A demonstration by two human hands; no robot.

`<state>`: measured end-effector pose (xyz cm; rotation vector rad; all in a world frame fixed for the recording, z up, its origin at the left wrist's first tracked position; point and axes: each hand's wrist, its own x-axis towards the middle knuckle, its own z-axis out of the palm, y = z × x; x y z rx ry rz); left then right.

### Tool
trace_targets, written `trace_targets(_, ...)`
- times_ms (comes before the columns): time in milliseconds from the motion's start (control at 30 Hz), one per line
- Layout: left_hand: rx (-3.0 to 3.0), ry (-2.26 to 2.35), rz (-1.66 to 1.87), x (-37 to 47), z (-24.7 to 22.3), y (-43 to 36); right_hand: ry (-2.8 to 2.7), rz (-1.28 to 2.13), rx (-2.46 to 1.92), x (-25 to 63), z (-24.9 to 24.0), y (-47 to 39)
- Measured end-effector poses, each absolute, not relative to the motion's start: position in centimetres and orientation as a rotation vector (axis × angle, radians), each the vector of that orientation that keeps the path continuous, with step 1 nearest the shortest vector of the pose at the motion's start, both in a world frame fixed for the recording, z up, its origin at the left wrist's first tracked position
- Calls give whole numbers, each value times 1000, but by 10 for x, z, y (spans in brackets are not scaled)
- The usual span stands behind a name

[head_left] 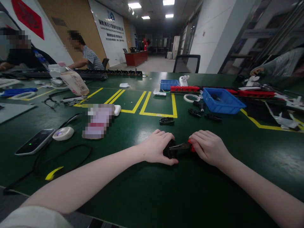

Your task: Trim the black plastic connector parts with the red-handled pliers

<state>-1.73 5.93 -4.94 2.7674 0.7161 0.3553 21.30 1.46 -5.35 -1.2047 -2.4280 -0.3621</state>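
My left hand (158,148) is closed around a black plastic part (171,150), gripping it just above the green table (147,196). The fingers hide much of that part, so its exact kind does not show. In my right hand (209,146) are red-handled pliers (181,147), their metal jaws pointing left and meeting the black part. Only a bit of the red handle shows past my fingers. Beyond my hands lies a similar-looking black piece (166,121), and more black pieces (194,112) rest to its right.
A blue bin (222,103) holding dark pieces stands at the back right, near a smaller blue bin (169,84) and a white ring (192,98). On the left are a phone (98,123), a tape roll (63,133), a black device (35,141) and a looped cable (89,155). People sit across the table.
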Motion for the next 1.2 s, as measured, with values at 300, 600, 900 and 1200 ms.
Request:
trace_targets(300, 2767, 709, 354, -18, -49, 60, -2416, -316, -1237, 206, -54, 13)
trace_targets(600, 2757, 694, 365, -18, -49, 61, -2414, -295, -1255, 214, -53, 15)
trace_targets(900, 2774, 700, 363, -18, -49, 59, -2410, -306, -1233, 213, -54, 14)
trace_targets(1200, 2761, 704, 361, -18, -49, 60, -2398, -323, -1238, 207, -54, 11)
